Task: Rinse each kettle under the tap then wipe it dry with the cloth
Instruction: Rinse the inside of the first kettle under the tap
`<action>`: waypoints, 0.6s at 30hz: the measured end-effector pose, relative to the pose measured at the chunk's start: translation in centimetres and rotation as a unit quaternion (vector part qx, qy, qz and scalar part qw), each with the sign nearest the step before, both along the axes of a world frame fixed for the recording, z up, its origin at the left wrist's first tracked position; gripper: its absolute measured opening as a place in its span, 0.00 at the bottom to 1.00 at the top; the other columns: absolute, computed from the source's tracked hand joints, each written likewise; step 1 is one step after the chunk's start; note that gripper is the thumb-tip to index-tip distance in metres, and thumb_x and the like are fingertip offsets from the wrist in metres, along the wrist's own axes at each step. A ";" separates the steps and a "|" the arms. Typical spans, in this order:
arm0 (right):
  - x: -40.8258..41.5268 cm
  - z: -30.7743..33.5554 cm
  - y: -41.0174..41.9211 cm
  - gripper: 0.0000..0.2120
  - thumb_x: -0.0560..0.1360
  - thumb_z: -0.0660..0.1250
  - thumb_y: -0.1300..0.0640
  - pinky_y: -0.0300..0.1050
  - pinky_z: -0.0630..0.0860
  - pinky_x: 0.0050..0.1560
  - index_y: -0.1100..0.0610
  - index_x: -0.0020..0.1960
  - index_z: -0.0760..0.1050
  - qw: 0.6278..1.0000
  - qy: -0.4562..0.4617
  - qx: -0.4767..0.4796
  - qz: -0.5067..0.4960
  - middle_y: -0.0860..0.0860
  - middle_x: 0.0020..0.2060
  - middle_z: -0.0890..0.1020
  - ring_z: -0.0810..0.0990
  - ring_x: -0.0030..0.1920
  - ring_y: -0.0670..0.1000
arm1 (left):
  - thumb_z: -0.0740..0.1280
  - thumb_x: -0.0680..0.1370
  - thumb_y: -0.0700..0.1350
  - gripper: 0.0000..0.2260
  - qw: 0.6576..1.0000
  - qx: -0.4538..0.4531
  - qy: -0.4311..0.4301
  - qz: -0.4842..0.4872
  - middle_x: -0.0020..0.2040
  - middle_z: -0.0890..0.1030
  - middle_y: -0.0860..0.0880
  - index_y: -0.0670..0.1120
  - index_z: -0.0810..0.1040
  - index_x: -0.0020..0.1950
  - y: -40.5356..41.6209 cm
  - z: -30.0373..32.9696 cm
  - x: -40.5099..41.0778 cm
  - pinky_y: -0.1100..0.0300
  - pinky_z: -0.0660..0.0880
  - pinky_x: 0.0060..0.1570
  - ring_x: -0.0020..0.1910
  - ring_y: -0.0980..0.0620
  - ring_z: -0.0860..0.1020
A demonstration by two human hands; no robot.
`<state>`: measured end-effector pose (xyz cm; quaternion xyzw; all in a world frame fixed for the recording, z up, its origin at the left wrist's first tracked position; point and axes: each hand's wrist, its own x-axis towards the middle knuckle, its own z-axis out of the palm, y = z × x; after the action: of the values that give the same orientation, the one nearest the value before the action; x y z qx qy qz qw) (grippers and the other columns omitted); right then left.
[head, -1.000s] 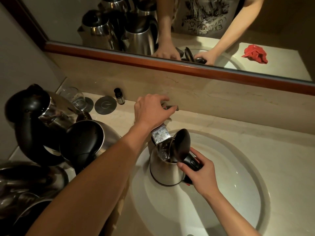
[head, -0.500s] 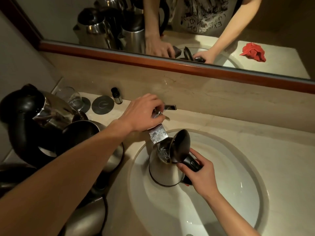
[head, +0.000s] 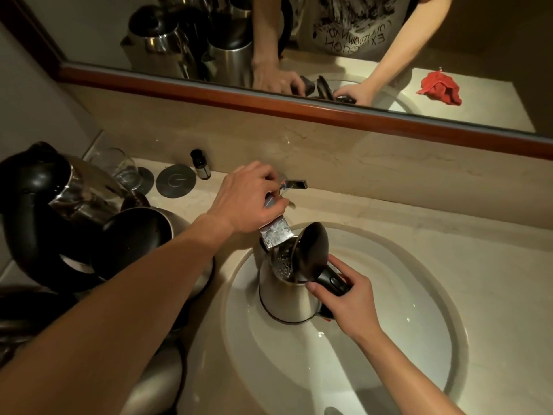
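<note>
Head view: your right hand (head: pixel 344 298) is wrapped around the black handle of the kettle (head: pixel 287 290), thumb pressed near the rim, holding it upright inside the sink (head: pixel 419 339) with its lid (head: pixel 311 250) flipped open. Just above and to the left of that grip, the tap (head: pixel 276 235) spout sits over the open mouth, and water is bubbling inside the kettle.

What has changed is your left hand (head: pixel 248 199). A second ago it lay over the top of the tap lever; now it has slid leftward and its fingers are curled on the lever, whose free end pokes out to the right. Whether they are pinching it or only pressing, you cannot tell from here. The kettle itself has barely moved under the spout.

That reads as you adjusting the flow while the first kettle fills, so the rinse is underway and the wipe has not begun. Further kettles (head: pixel 74 205) wait on the counter well to the left of your right-hand grip, beside a glass (head: pixel 119 169) and a small bottle (head: pixel 200 166).

The cloth (head: pixel 440 89) shows only in the mirror (head: pixel 89 31), as a red bundle on the counter to the right of the sink; you will probably reach there next.
</note>
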<state>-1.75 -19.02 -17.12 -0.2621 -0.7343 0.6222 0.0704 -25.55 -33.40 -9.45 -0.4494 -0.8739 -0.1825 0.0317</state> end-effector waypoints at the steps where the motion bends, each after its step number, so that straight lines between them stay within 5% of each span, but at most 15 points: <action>1: 0.0 -0.1 0.0 0.34 0.62 0.81 0.43 0.50 0.81 0.49 0.43 0.67 0.81 1.000 -0.002 -0.005 0.002 0.49 0.47 0.89 0.84 0.39 0.43 | 0.58 0.74 0.62 0.20 1.000 -0.001 -0.001 0.001 0.48 0.78 0.52 0.49 0.82 0.39 0.0 0.1 -0.1 0.57 0.64 0.45 0.48 0.51 0.73; 9: -0.5 -0.1 0.1 0.31 0.61 0.82 0.42 0.48 0.79 0.48 0.30 0.62 0.80 1.000 -0.012 -0.016 0.003 0.43 0.42 0.87 0.82 0.36 0.41 | 0.54 0.72 0.68 0.25 1.000 -0.010 0.000 0.001 0.48 0.77 0.53 0.50 0.82 0.41 0.2 0.3 -0.2 0.58 0.61 0.43 0.49 0.52 0.72; 18: -0.3 0.1 0.3 0.30 0.64 0.82 0.50 0.34 0.78 0.48 0.37 0.64 0.80 1.000 0.000 0.015 0.012 0.42 0.47 0.89 0.86 0.46 0.41 | 0.54 0.71 0.69 0.19 1.000 -0.014 -0.005 0.009 0.47 0.73 0.57 0.56 0.73 0.37 0.2 0.3 -0.1 0.59 0.59 0.42 0.49 0.55 0.70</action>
<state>-2.04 -18.75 -17.03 -0.2520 -0.7469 0.6118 0.0664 -25.67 -33.23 -9.12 -0.4409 -0.8806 -0.1719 0.0229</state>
